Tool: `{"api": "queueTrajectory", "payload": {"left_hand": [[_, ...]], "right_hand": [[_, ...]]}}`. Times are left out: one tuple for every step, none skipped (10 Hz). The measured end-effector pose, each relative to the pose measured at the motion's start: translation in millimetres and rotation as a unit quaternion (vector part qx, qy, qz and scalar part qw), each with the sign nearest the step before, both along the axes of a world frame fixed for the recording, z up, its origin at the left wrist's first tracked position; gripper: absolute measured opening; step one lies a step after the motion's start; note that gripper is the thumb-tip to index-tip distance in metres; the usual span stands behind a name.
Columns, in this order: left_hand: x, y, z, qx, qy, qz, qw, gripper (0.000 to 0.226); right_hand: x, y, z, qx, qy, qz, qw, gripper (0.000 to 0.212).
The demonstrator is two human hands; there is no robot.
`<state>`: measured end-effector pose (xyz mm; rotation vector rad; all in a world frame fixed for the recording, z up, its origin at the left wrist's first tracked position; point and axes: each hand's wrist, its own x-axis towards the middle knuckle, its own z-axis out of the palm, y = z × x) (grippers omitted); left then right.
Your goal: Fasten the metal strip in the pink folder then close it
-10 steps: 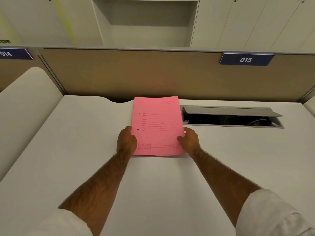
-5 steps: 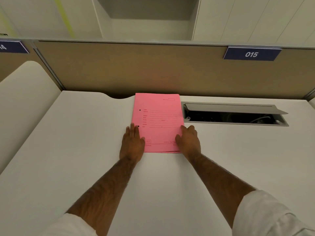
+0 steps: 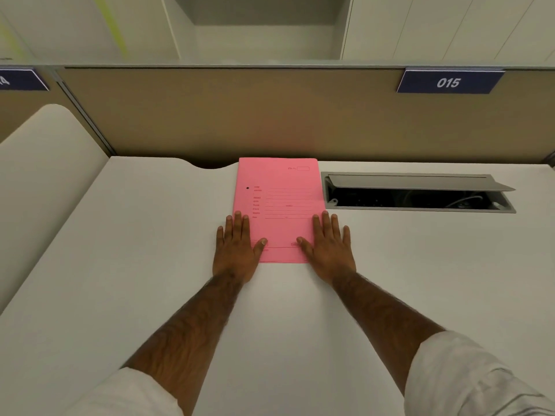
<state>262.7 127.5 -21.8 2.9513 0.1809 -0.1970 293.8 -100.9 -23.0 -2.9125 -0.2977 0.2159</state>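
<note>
The pink folder point(image 3: 277, 205) lies shut, long axis pointing away; left hand point(image 3: 235, 252) and right hand point(image 3: 329, 250) press flat, released, on its near corners.

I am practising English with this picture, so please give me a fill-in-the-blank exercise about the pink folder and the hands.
1. The pink paper folder on the white desk is ____.
2. The left hand and right hand both lie ____.
3. The blue sign reads ____.
Missing words: closed; flat; 015
</note>
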Motion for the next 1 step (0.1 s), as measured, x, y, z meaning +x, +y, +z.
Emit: {"api": "queueTrajectory", "payload": {"left_hand": [[6.6, -2.3, 24.5, 0.019, -0.022, -0.016, 0.999, 0.082]], "right_hand": [[1.7, -1.8, 18.4, 0.023, -0.039, -0.001, 0.999, 0.082]]}}
